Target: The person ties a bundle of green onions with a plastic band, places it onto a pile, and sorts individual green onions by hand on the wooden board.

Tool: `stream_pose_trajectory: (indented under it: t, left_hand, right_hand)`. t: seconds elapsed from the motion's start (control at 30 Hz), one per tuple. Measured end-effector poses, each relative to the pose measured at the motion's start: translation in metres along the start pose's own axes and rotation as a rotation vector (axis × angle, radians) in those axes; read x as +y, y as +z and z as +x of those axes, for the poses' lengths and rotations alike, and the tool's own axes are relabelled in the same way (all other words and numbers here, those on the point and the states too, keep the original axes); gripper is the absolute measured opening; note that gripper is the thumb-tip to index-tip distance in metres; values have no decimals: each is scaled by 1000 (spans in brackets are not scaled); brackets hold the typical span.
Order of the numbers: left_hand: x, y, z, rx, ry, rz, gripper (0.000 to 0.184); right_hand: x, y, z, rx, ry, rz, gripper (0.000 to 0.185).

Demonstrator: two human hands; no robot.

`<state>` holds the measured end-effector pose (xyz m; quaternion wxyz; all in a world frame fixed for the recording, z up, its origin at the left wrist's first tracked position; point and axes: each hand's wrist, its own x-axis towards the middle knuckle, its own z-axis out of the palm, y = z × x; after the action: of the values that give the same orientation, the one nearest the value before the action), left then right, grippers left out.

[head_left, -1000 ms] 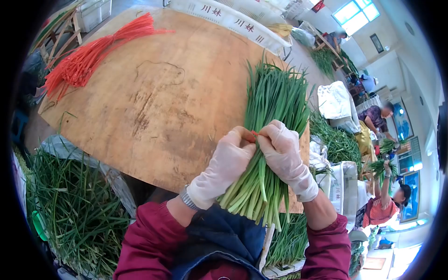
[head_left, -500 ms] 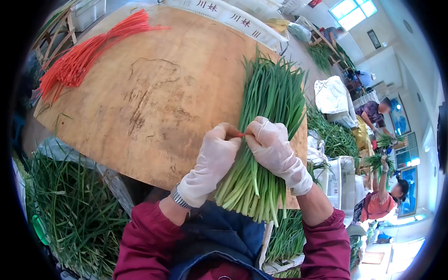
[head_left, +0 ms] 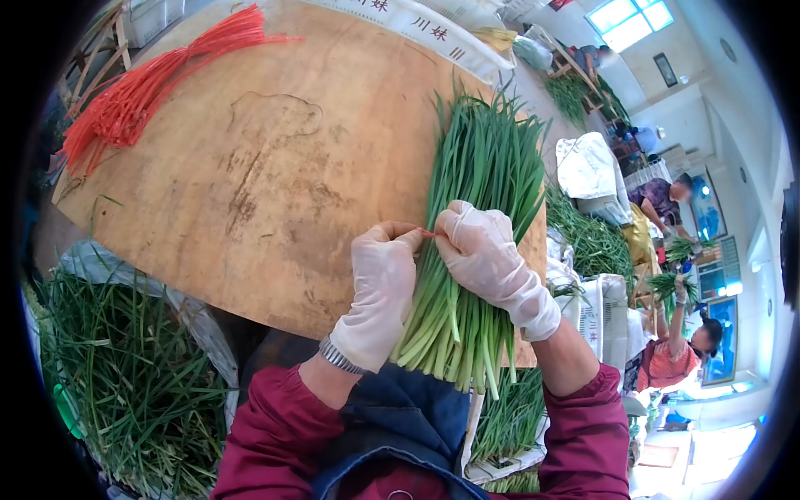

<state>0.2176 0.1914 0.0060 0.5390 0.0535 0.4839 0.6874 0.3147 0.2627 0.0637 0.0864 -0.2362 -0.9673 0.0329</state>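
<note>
A thick bundle of garlic chives (head_left: 483, 167) lies on the wooden table (head_left: 333, 133), leafy tips pointing away and pale stems toward me. A short length of red plastic tie (head_left: 428, 234) crosses the bundle's left side between my hands. My left hand (head_left: 382, 279), in a whitish glove, pinches one end of it beside the chives. Gloved too, my right hand (head_left: 483, 254) rests on top of the bundle, fingers closed on the tie's other end. The rest of the tie is hidden by the hands and stems.
A sheaf of red plastic ties (head_left: 125, 104) sits at the table's far left. Loose chives (head_left: 133, 375) fill a lined container at lower left. A crate of chives (head_left: 508, 417) stands below the table's near edge. Co-workers handle greens at right, one person (head_left: 671, 362) in red.
My left hand has shifted slightly left, and a little more red tie shows between the hands. The view has moved slightly; the chives stay in place.
</note>
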Motion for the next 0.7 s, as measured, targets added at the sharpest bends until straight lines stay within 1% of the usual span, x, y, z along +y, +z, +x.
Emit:
stream_pose_trajectory:
  t: [0.07,0.17,0.37,0.47,0.57,0.67,0.7]
  left_hand:
    - [-1,0,0,16,-25,-45,10]
    - [-4,0,1,12,-8,-53,10]
    - [-5,-1,0,-24,70,72,11]
    - [-7,-2,-2,-11,9,-128,14]
    - [-3,-6,1,-67,-47,-60,16]
    - [-8,-8,4,-161,29,-10,17]
    - [-10,-9,5,-180,16,-31,17]
  right_hand:
    - [0,0,0,-14,1,-22,8]
    - [-1,0,1,-35,2,-45,8]
    - [-4,-1,1,-73,9,-92,7]
    - [-7,-2,2,-91,20,-95,7]
    - [-7,-2,3,-110,32,-115,8]
    - [-6,1,3,-90,22,-133,9]
    - [-6,2,3,-95,23,-133,9]
